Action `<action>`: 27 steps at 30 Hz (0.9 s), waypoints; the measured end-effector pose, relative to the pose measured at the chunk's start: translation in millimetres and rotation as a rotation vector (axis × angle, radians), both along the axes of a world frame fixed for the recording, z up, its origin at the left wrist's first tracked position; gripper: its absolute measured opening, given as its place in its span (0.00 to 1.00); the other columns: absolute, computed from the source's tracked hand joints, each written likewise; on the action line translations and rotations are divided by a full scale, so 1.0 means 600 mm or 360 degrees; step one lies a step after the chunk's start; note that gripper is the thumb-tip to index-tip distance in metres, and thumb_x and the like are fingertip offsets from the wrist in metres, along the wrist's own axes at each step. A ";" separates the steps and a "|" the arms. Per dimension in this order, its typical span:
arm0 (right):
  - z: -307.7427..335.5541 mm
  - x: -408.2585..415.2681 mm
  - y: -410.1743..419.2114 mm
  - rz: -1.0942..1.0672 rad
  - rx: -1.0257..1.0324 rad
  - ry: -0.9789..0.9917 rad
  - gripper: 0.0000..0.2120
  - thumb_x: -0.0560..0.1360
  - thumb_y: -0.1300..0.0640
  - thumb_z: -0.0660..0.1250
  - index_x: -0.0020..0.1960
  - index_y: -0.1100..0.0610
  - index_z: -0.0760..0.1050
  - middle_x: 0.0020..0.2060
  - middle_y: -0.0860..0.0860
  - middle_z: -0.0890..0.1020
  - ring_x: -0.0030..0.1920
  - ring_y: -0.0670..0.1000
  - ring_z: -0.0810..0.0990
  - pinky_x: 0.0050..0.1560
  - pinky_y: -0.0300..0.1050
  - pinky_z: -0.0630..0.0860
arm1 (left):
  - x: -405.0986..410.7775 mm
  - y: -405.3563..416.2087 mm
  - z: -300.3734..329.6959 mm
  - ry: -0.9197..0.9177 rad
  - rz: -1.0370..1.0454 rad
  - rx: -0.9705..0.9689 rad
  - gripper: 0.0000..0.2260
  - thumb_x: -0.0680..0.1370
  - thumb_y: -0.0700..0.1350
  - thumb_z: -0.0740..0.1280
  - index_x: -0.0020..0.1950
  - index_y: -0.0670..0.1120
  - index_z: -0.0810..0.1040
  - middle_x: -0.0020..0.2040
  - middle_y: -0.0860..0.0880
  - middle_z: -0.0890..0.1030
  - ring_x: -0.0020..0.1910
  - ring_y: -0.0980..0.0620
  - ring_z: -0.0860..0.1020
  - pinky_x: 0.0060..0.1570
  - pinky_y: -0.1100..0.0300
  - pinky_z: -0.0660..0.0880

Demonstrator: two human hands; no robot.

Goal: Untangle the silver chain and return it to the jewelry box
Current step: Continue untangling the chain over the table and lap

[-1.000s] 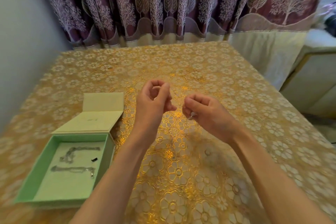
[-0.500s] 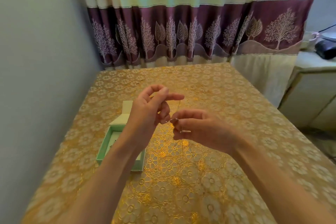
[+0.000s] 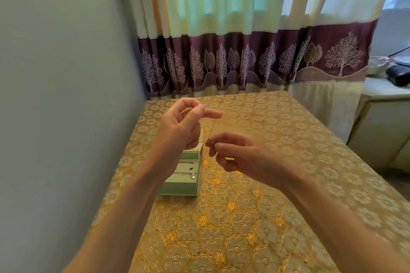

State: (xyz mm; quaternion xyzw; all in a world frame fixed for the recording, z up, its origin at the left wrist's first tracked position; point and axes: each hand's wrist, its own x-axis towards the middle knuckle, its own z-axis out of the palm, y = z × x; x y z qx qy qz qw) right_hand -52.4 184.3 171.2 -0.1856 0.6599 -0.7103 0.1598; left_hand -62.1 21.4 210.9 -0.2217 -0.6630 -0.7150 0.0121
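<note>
A thin silver chain (image 3: 211,129) runs in the air between both hands above the table. My left hand (image 3: 182,125) pinches its upper end between thumb and forefinger. Lower and to the right, my right hand (image 3: 238,152) pinches the other end at its fingertips. The open pale green jewelry box (image 3: 190,187) sits on the table below my left wrist, which hides part of it. Other chains and a small dark piece lie inside the box.
The table carries a gold floral cloth (image 3: 255,217). A grey wall (image 3: 66,95) stands close on the left. Curtains (image 3: 244,62) hang behind the far edge. A pale cabinet (image 3: 386,117) with a dark object on top stands to the right.
The view has tilted up and back, so more curtain and wall show. My hands have spread apart vertically, left rising and right dropping, drawing the chain out between them.
</note>
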 end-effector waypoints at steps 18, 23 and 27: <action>0.019 0.029 -0.047 0.0137 -0.0269 -0.0150 0.12 0.73 0.56 0.63 0.53 0.61 0.77 0.35 0.52 0.77 0.39 0.49 0.78 0.49 0.45 0.78 | 0.044 -0.042 0.033 0.0125 -0.0113 -0.0150 0.06 0.74 0.47 0.62 0.43 0.44 0.71 0.52 0.46 0.83 0.21 0.57 0.58 0.22 0.57 0.52; 0.027 0.035 -0.064 0.0043 -0.0572 -0.0215 0.05 0.72 0.59 0.62 0.42 0.61 0.74 0.34 0.52 0.76 0.36 0.48 0.77 0.41 0.43 0.79 | 0.049 -0.050 0.046 0.0148 -0.0124 -0.0170 0.05 0.75 0.46 0.61 0.43 0.44 0.71 0.54 0.47 0.82 0.20 0.58 0.59 0.20 0.65 0.56; 0.035 0.036 -0.071 -0.0108 -0.0551 -0.0185 0.07 0.77 0.59 0.59 0.42 0.59 0.71 0.34 0.52 0.76 0.31 0.46 0.74 0.32 0.38 0.68 | 0.055 -0.059 0.050 0.0125 -0.0139 -0.0125 0.05 0.75 0.45 0.61 0.44 0.45 0.69 0.55 0.46 0.82 0.20 0.59 0.58 0.19 0.67 0.57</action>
